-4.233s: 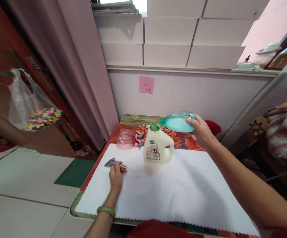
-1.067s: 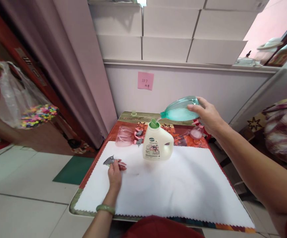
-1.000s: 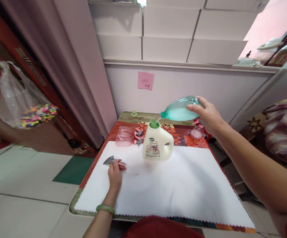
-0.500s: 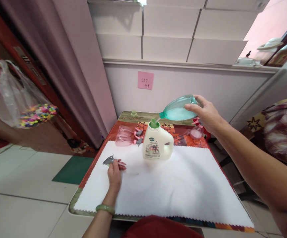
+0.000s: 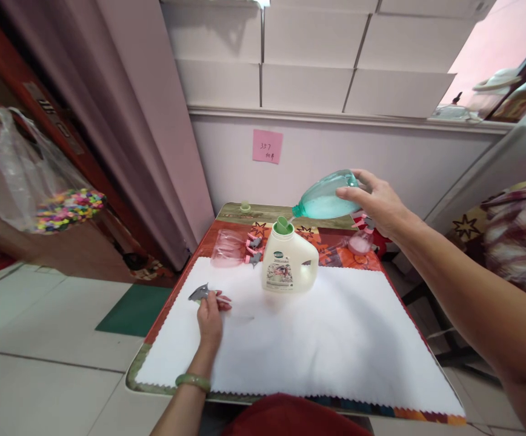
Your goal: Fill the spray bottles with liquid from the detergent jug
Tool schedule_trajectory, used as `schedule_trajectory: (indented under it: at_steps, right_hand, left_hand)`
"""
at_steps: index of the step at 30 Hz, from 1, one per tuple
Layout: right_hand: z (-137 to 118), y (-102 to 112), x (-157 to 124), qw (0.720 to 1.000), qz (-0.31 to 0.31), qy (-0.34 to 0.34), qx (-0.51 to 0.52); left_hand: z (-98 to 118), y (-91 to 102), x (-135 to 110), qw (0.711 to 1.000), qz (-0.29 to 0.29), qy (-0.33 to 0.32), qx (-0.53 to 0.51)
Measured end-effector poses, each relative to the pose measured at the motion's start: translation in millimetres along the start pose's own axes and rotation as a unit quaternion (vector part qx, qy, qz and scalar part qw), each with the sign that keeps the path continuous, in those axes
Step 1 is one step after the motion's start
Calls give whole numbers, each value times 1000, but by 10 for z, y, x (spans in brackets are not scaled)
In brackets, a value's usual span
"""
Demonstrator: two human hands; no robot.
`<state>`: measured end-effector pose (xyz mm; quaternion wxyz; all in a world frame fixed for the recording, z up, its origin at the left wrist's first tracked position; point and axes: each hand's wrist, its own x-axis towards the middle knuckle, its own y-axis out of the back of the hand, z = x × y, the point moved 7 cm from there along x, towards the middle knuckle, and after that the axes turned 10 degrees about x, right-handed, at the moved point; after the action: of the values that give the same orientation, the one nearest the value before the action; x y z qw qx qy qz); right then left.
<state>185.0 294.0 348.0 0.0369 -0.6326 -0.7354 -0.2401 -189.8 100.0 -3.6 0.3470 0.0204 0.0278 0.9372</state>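
My right hand [image 5: 376, 197] grips the base end of a translucent teal bottle [image 5: 329, 197]. The bottle tilts with its neck down to the left, beside the green spout [image 5: 283, 226] of a cream-coloured jug [image 5: 288, 263]. A thin stream seems to run between the bottle's mouth and the spout. The jug stands upright on a white cloth [image 5: 317, 345]. At the left of the cloth, my left hand [image 5: 211, 312] is closed around a grey spray nozzle [image 5: 198, 293] with a pale tube.
Behind the jug lie clear pinkish bottles [image 5: 229, 247] and pink-and-grey spray heads [image 5: 254, 248]. A small pink spray bottle [image 5: 360, 241] stands at the back right. A green cap [image 5: 245, 206] sits near the far edge. A pink note [image 5: 267, 146] is on the wall.
The teal bottle and my right hand have risen very slightly at the base end. My left hand and the jug stay where they were.
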Motion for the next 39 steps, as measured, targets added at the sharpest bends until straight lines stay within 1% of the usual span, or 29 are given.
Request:
schedule_trajectory:
  at_steps: [9, 20, 29, 33, 39]
  right_hand:
    - [-120, -122, 36, 999, -30, 29, -25]
    - [-294, -318, 40, 995, -76, 26, -52]
    - [-439, -449, 99, 984, -85, 64, -145]
    - [-509, -522, 105, 975, -101, 81, -179]
    - [-612, -574, 132, 967, -110, 105, -205]
  left_hand:
    - [-18, 0, 11, 1000, 0, 1, 1]
    - [-28, 5, 13, 1000, -2, 2, -1]
    - [-22, 8, 12, 1000, -2, 4, -1]
    - [-30, 7, 17, 1000, -3, 2, -1]
    - [-21, 8, 16, 1000, -3, 2, 0]
